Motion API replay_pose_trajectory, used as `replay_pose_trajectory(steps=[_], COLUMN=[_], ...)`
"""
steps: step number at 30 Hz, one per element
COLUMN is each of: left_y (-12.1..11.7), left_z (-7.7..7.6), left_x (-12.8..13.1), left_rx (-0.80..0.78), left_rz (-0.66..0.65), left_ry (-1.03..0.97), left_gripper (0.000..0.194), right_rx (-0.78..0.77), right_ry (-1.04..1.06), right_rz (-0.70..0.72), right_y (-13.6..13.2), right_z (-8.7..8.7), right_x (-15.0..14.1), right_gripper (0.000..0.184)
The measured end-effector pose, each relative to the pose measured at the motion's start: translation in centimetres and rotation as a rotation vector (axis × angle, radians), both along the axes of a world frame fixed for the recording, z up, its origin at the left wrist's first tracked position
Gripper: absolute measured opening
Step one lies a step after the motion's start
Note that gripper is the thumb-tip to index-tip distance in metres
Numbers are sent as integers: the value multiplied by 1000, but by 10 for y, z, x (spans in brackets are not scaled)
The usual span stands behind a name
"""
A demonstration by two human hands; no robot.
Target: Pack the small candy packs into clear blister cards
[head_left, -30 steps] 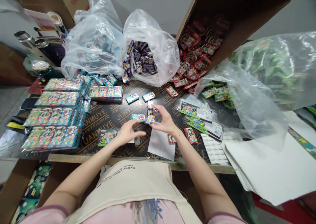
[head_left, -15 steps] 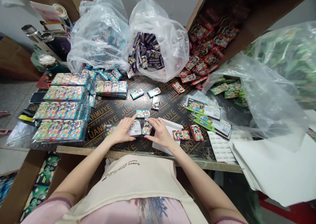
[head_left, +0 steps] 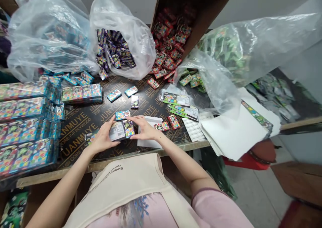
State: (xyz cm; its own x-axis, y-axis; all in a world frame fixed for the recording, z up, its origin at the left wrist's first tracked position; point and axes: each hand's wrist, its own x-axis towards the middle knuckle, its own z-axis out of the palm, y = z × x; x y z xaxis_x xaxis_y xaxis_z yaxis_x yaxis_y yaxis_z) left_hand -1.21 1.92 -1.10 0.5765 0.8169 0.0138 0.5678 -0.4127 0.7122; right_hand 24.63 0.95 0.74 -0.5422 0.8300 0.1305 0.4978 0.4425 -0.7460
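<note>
Since half a second ago, our view has swung rightward, and the small purple printed packet (head_left: 129, 128) has closed up against the right end of a flat grey-white barcoded pack (head_left: 117, 132). Left hand (head_left: 103, 136): grasping that pack, thumb along its near edge. Right hand (head_left: 144, 128): finger and thumb pinching the purple packet at its far and near edges. Both lie over the black gold-lettered tabletop (head_left: 75, 129). We note a small blue printed packet (head_left: 122, 115) just beyond the pack, and two red printed packets (head_left: 173, 122) right of the right hand.
</note>
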Motion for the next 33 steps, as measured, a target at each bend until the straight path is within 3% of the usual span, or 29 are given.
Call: replay_pose_trajectory(steps=[8, 11, 17, 22, 25, 29, 31, 33], left_y=[8, 13, 8, 1, -1, -2, -3, -4], left_z=[1, 6, 20, 16, 11, 9, 9, 7], left_x=[2, -3, -2, 5, 8, 10, 14, 19], left_rx=[-100, -81, -13, -14, -78, -50, -23, -1], left_rz=[72, 79, -97, -65, 17, 119, 135, 133], left_ry=[-89, -75, -16, -78, -168, -201, -175, -128], left_gripper=[115, 116, 115, 115, 116, 116, 117, 117], right_rx=[56, 77, 31, 117, 125, 151, 132, 115], right_ry=[45, 60, 76, -14, 37, 65, 65, 31], right_rz=[-133, -114, -14, 44, -47, -348, -359, -268], right_y=[-6, -7, 2, 1, -4, -18, -27, -33], right_z=[3, 4, 11, 17, 14, 9, 6, 4], right_x=[6, 7, 7, 1, -2, -11, -17, -16], right_gripper=[89, 89, 83, 75, 78, 81, 67, 54])
